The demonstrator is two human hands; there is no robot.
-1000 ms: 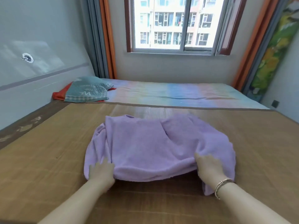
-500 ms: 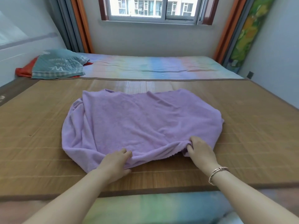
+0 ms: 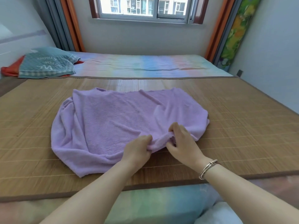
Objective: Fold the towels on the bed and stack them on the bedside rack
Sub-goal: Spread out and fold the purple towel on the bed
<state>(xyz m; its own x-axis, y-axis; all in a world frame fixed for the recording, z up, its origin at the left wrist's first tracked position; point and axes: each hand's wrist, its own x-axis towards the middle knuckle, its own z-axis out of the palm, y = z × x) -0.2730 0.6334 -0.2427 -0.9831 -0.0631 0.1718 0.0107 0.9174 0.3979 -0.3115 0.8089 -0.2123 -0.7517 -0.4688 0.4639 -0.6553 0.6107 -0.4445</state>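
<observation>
A bedroom with a window (image 3: 144, 8) above the far wall holds a wide bed, most of it covered by a woven bamboo mat (image 3: 242, 120) that gives a flat, firm surface for folding; beyond the mat a pastel striped sheet (image 3: 145, 65) shows, with a teal pillow (image 3: 48, 63) at the far left. In the single head view, the purple towel (image 3: 113, 120) lies rumpled in the middle of the mat, one layer doubled loosely over another, its edges not yet squared. The left hand (image 3: 137, 151) and right hand (image 3: 182, 143) sit close together at the near edge, each pinching a bunched ridge of cloth between thumb and curled fingers, probably gathering the hem to find a corner or pull the layers even. No bedside rack is in view, so stacking looks far off.
</observation>
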